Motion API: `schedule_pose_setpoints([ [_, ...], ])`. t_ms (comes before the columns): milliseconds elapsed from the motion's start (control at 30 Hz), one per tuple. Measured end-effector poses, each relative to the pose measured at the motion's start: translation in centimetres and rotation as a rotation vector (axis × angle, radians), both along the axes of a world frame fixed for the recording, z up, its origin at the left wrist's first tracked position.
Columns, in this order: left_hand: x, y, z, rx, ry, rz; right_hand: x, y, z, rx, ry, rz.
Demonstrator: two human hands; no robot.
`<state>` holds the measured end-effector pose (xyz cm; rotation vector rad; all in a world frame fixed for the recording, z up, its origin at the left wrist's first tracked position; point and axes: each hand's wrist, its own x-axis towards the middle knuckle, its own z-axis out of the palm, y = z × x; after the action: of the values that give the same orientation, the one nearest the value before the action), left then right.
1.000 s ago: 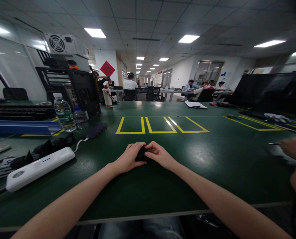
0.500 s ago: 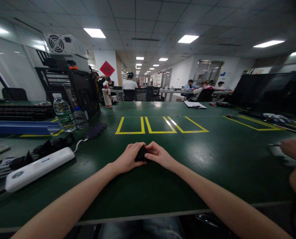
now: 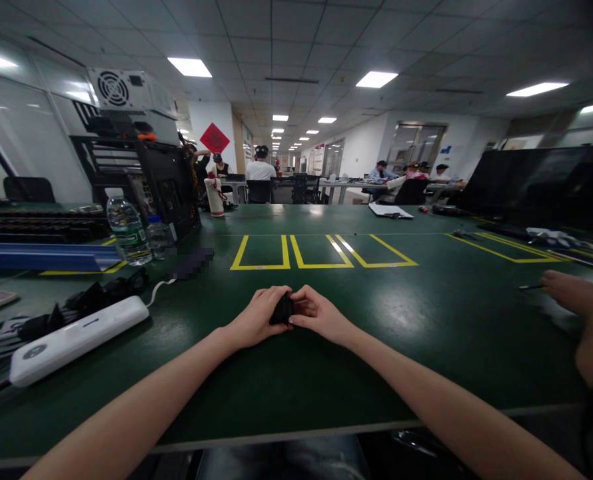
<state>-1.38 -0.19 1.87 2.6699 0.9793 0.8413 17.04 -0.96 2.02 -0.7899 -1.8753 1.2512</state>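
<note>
1. Green label on the clear plastic water bottle: too small to read.
2. My left hand and right hand meet on the dark green desk, wrists resting.
3. Both hands' fingers pinch the small black object between them.

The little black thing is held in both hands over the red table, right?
Not quite: the table is dark green, not red, as the head view shows. The left hand and right hand do hold the little black thing.

White power strip, water bottle
</note>
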Motion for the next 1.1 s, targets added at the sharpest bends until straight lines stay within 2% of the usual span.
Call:
schedule_pose_setpoints([
  [367, 0.1, -0.13, 0.14, -0.008, -0.003, -0.01, -0.44, 0.47, -0.28, -0.006, 0.031, -0.051],
  [633, 0.23, -0.3, 0.23, 0.0, -0.001, 0.005, -0.18, 0.13, -0.29, -0.003, 0.026, -0.002],
  [1000, 0.16, -0.26, 0.26, -0.014, -0.01, -0.009, -0.35, 0.25, -0.1, -0.043, 0.016, -0.064],
  [1100, 0.11, -0.29, 0.3, -0.012, -0.009, -0.01, -0.27, 0.03, 0.03, -0.039, 0.004, -0.031],
])
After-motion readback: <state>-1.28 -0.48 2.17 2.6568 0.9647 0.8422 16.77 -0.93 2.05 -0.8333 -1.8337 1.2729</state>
